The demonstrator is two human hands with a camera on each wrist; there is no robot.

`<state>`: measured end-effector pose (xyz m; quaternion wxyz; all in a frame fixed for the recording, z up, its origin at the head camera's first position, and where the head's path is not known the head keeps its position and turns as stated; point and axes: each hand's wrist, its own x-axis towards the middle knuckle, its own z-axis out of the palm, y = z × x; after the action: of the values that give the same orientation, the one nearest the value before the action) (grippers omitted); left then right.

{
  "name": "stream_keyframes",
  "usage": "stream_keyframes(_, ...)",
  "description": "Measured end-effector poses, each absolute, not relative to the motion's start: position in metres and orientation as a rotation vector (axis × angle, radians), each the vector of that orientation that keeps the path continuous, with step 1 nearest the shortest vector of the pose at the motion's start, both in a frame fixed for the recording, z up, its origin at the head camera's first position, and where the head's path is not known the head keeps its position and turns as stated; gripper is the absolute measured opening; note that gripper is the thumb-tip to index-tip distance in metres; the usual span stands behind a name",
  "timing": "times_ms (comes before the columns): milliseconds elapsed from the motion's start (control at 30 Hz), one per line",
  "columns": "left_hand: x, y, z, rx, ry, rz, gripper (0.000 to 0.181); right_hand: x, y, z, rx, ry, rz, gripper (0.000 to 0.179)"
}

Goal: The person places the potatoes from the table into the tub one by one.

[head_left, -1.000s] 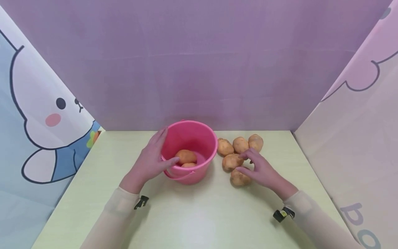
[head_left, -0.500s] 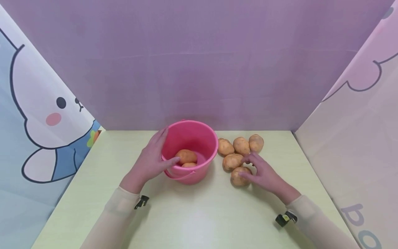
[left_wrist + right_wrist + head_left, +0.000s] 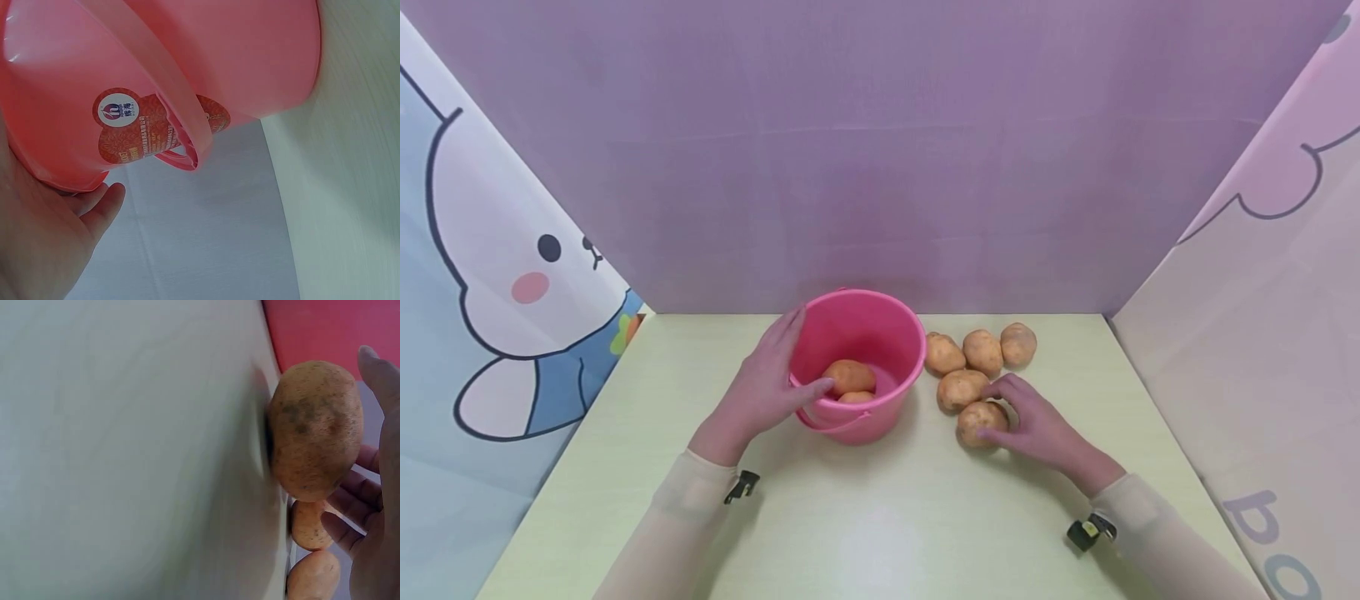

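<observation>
A pink bucket (image 3: 887,414) stands on the table with two potatoes (image 3: 849,377) visible inside it. My left hand (image 3: 765,379) holds the bucket's left rim, thumb over the near edge and the other fingers along the outside. In the left wrist view, fingertips show at the bucket's rim (image 3: 75,181). At the nearest loose potato (image 3: 979,425), my right hand (image 3: 1037,422) has its thumb in front and its bent fingers behind. The right wrist view shows that potato (image 3: 315,431) on the table, the thumb (image 3: 378,372) standing slightly off its surface.
Several more potatoes lie right of the bucket, among them one (image 3: 961,390) beside the right fingertips and one (image 3: 1018,345) at the back right. A purple backdrop (image 3: 880,167) rises behind the table (image 3: 850,525), with printed panels at both sides.
My right hand has moved down and slightly right, from above the potatoes to around the nearest one. The left hand and the bucket have stayed put.
</observation>
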<state>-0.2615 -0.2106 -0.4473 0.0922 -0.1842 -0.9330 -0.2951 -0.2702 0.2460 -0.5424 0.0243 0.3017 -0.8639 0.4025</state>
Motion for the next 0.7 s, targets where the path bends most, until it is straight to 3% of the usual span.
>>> stream_keyframes(500,-0.262,-0.210,-0.449,-0.549,-2.759,-0.905,0.123,-0.271,0.246,-0.551,0.985,-2.716,0.961,0.070)
stream_keyframes(700,-0.264,-0.211,-0.450,-0.553,-2.755,-0.906,0.123,-0.280,0.239,-0.553,1.140,-2.573,1.189,0.084)
